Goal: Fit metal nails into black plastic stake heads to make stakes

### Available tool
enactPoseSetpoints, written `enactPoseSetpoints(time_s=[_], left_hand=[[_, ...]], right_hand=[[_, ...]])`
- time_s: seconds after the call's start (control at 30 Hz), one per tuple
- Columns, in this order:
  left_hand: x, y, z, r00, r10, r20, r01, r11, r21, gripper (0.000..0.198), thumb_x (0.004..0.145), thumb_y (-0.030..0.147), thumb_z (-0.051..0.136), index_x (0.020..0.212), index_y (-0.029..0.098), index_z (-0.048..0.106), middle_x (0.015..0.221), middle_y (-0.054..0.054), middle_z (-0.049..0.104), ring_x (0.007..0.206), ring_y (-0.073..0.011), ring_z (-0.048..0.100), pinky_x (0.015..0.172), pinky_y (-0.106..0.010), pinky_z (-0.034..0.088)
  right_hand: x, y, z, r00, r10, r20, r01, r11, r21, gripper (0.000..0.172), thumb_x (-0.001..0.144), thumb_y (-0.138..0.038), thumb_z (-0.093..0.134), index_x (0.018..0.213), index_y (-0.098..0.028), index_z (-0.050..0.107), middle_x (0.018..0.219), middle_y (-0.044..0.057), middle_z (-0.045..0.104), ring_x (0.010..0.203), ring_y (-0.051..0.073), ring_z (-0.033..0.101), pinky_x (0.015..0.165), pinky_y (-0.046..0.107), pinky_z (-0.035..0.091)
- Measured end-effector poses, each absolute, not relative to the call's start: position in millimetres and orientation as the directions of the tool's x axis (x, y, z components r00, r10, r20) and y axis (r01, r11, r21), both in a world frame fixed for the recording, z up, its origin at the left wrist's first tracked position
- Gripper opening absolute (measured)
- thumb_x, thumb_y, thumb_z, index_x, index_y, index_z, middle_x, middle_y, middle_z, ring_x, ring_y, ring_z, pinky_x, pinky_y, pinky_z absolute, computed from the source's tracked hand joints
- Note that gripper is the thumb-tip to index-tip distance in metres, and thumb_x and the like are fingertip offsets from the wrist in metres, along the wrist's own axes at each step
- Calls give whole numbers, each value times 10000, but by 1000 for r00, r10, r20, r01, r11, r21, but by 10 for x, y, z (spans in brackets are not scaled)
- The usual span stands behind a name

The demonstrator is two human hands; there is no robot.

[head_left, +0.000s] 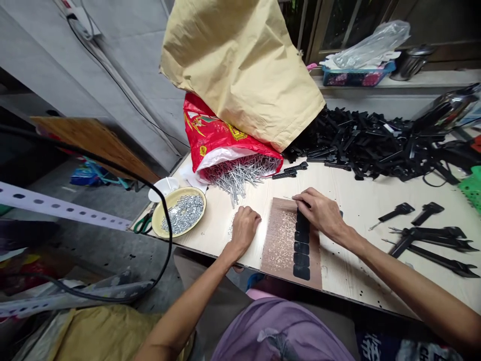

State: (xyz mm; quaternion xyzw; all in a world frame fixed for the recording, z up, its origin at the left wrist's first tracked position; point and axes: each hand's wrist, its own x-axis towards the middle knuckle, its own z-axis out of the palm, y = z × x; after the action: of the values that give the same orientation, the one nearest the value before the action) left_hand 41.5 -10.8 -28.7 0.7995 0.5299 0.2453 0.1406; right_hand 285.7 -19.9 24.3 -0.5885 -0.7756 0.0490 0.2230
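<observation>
My right hand [319,213] is closed in a pinch at the far end of a brown board [280,265]. A thin metal rod [287,198] sticks out leftward from its fingertips. Beneath and in front of that hand, a row of flat black pieces [301,259] lies along the board, partly covered by the fingers. Pale specks dot the board's left half. My left hand [245,228] rests on the table left of the board with its fingers curled; whatever they hold is hidden. Tiny bits lie beside it.
Left stands a yellow bowl [205,206] of small metal parts, near green-handled scissors [143,224]. Metal rods [238,180] spill from a red bag [210,128]. Black plastic parts [368,140] are heaped behind; several black-handled pieces [424,240] lie right. A black cable [165,210] crosses the left side.
</observation>
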Motion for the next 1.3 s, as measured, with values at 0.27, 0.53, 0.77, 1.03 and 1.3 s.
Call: enactPoseSetpoints(time_s=[0.27, 0.53, 0.77, 1.03, 1.3], left_hand=[[616, -183, -37, 36, 992, -124, -50, 126, 991, 264, 770, 379, 632, 851, 129, 661, 781, -45, 655, 637, -110, 545, 622, -244, 426], [798, -211, 107, -6, 982, -191, -320, 179, 930, 283, 668, 331, 736, 809, 103, 642, 710, -28, 631, 606, -83, 554, 619, -227, 454], [803, -199, 124, 54, 980, -190, -314, 197, 929, 262, 660, 296, 750, 815, 105, 660, 677, -12, 627, 594, -73, 561, 615, -212, 455], [804, -161, 95, 84, 986, -146, -160, 158, 974, 282, 676, 316, 729, 872, 114, 705, 700, -27, 658, 584, -88, 567, 622, -235, 459], [912, -195, 112, 65, 993, -103, -101, 109, 989, 262, 686, 329, 713, 849, 124, 703, 694, -22, 652, 585, -96, 557, 607, -234, 462]], right_hand=[[2410, -419, 220, -293, 871, 394, 709, 475, -522, 265, 914, -214, 450, 1102, -219, 637, 949, 42, 637, 843, 151, 606, 730, 268, 481], [2413, -462, 267, -302, 876, 376, 797, 448, -405, 273, 920, -209, 435, 1102, -237, 636, 938, 53, 633, 859, 165, 588, 711, 271, 457], [2432, -520, 275, -263, 888, 377, 854, 396, -338, 253, 935, -258, 419, 1030, -218, 651, 917, 50, 640, 834, 167, 581, 664, 261, 411], [2465, -553, 221, -194, 881, 432, 906, 330, -266, 240, 939, -247, 401, 920, -182, 632, 881, 60, 645, 814, 174, 556, 677, 280, 369], [2446, -582, 168, -171, 854, 491, 958, 260, -119, 290, 959, -295, 364, 841, -196, 610, 804, 58, 631, 780, 191, 510, 666, 321, 318]])
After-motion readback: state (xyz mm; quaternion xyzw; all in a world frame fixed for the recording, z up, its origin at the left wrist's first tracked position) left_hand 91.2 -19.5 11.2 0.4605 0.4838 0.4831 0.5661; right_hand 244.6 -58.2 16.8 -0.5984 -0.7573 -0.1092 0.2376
